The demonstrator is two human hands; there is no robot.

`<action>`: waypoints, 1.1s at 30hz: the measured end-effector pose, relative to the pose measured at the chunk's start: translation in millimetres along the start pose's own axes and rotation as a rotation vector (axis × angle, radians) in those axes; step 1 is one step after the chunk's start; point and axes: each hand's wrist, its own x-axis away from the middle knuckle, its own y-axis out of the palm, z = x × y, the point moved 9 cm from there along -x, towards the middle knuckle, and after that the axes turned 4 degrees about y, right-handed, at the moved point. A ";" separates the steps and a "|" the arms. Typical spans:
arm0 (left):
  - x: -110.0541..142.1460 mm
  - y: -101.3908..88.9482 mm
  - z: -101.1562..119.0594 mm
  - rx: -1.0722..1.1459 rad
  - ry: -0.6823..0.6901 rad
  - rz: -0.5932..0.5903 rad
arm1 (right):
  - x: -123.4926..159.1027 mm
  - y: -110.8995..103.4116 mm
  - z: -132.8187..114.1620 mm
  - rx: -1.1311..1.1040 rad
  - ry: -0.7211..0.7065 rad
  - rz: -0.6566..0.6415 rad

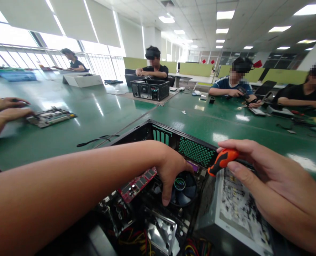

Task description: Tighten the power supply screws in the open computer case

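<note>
An opened black computer case [190,135] lies in front of me. My left hand [171,163] reaches into it, thumb and fingers around the rim of a round black cooling fan [184,188]; the far fingertips are hidden. A red circuit card [138,185] sits beside that hand. Over the right side of the case, my right hand [270,177] grips a screwdriver [223,160] by its orange and black handle. No shaft can be made out. Below the screwdriver is a grey metal box [216,213] with a worn label.
Coloured cables [139,241] and a shiny metal bracket [160,227] fill the near part of the case. At left, another person's hands [11,110] are by a circuit board [51,116]. Across the green table [115,121], several people work; another case [149,89] stands there.
</note>
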 end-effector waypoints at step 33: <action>0.3 1.2 -1.5 -0.020 0.003 -0.005 | -1.8 4.4 -10.5 0.070 -0.081 -0.042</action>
